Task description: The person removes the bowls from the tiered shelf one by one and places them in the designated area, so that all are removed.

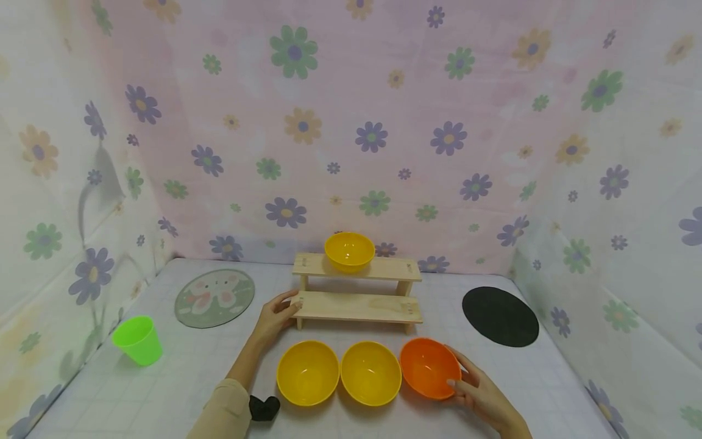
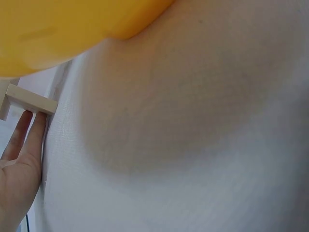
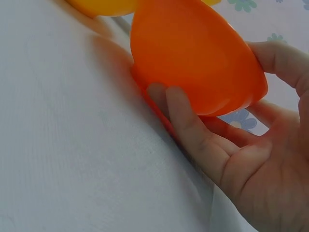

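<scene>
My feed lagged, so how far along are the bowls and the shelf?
One yellow bowl already sits on the wooden shelf's top tier. The right hand grips the orange bowl, tilted on the table; the left hand touches the shelf's end. Two yellow bowls remain on the table.

A wooden two-step shelf [image 1: 358,291] stands across the centre of the frame, with a yellow bowl [image 1: 349,250] on its upper step; its lower step lies bare. Just below it, three bowls sit rim to rim in a row, two yellow bowls [image 1: 308,372] and an orange bowl [image 1: 429,367], leaving only a narrow strip of table [image 1: 554,378] between row and shelf. The left hand [image 1: 276,317] blocks the shelf's left end; the right hand [image 1: 481,396] closes the row's right end. Bare table lies at lower left, between the green cup [image 1: 138,339] and the bowls, and at lower right below the black mat [image 1: 499,316].
</scene>
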Available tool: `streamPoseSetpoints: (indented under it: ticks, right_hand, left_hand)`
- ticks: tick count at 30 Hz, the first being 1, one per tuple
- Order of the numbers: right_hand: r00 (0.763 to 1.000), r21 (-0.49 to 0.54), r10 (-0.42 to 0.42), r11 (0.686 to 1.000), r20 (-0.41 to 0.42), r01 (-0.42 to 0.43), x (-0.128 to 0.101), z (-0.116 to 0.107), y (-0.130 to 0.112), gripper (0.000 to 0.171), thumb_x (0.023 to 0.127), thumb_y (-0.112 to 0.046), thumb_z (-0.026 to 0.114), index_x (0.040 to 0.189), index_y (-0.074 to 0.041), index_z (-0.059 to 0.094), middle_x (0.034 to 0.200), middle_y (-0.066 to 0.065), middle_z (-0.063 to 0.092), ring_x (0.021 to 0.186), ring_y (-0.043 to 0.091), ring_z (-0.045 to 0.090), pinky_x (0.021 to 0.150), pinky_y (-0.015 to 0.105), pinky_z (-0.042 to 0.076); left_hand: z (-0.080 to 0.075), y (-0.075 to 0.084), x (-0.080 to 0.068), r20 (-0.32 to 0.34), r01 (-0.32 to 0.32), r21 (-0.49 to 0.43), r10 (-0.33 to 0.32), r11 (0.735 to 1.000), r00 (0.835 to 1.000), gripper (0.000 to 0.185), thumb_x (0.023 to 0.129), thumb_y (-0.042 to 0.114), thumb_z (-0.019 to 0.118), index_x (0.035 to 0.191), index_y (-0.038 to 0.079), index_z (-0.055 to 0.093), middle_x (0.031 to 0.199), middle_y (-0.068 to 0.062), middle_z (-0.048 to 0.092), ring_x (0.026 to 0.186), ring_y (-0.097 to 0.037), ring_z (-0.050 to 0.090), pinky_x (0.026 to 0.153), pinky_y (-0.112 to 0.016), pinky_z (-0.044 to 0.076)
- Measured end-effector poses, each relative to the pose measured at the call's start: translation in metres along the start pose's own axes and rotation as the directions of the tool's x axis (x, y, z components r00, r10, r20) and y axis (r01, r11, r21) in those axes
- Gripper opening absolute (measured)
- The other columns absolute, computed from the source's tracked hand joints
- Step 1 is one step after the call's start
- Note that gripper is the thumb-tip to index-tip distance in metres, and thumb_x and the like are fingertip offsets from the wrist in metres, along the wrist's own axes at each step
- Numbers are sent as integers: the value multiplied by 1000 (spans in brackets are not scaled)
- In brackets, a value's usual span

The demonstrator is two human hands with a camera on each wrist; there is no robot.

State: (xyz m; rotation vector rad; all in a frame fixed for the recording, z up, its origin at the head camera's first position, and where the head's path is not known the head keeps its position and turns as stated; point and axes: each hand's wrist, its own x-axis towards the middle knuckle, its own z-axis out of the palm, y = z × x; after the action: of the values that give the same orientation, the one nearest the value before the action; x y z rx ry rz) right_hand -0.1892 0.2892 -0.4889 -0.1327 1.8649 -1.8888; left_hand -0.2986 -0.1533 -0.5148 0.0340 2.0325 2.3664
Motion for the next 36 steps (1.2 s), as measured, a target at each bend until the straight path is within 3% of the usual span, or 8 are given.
streamPoseSetpoints:
  ticks: [8, 13, 18, 21, 27, 32, 36]
  right_hand:
    - [999, 35, 4, 999, 41, -5, -1, -1, 4, 79, 97, -10, 48, 147, 0, -12, 149, 33, -12, 105, 26, 58, 93, 45, 47]
    - [998, 42, 4, 999, 59, -7, -2, -1, 7, 79, 98, -10, 47, 146, -1, -15, 148, 33, -17, 107, 24, 57, 94, 44, 46]
    - [999, 6, 37, 999, 38, -37, -1, -1, 6, 78, 99, -15, 48, 147, -1, -12, 150, 33, -6, 106, 26, 58, 93, 44, 47]
    - [999, -92, 53, 994, 3, -53, 0, -1, 4, 75, 99, -21, 48, 148, 1, -4, 149, 34, 5, 98, 28, 61, 89, 40, 50]
    - [987, -369, 6, 927, -160, -65, 0, -4, -4, 68, 96, -30, 52, 149, -2, 19, 135, 33, 35, 70, 27, 58, 73, 30, 53]
    - [956, -380, -84, 925, -280, -30, -2, -7, -9, 64, 94, -28, 56, 147, -7, 26, 132, 29, 45, 92, 26, 61, 76, 33, 55]
    - [931, -385, -195, 920, -308, 65, -3, -11, -13, 58, 95, -21, 56, 146, -8, 31, 130, 26, 50, 104, 23, 59, 79, 28, 54]
  left_hand:
    - [1, 1, -2, -4, 8, -2, -8, 1000, 1000, 49, 90, 9, 63, 135, 0, 47, 127, -29, 51, 97, -21, 61, 86, -36, 52]
    - [1, 1, -2, 7, 0, 9, 0, 1000, 1000, 51, 90, 10, 63, 137, 0, 45, 130, -30, 49, 101, -23, 60, 86, -37, 51]
    - [0, 1, -2, 3, -1, 10, 1, 1000, 1000, 51, 91, 11, 63, 137, 0, 45, 129, -30, 49, 99, -22, 60, 84, -35, 52]
    - [0, 1, -2, 1, 3, 6, -3, 1000, 1000, 50, 91, 10, 62, 137, 0, 45, 129, -29, 49, 98, -22, 61, 83, -34, 52]
    - [1, 0, -1, 5, -8, 0, 8, 1000, 1000, 49, 90, 10, 63, 136, -1, 46, 127, -29, 51, 97, -21, 61, 83, -33, 53]
    - [1, -1, -1, 9, -17, -4, 17, 1000, 1000, 48, 90, 9, 63, 135, -2, 47, 124, -29, 53, 93, -19, 62, 80, -32, 53]
    - [0, -1, -1, 1, -25, 14, 25, 1000, 1000, 48, 90, 10, 63, 134, -1, 48, 122, -28, 54, 93, -19, 62, 79, -32, 54]
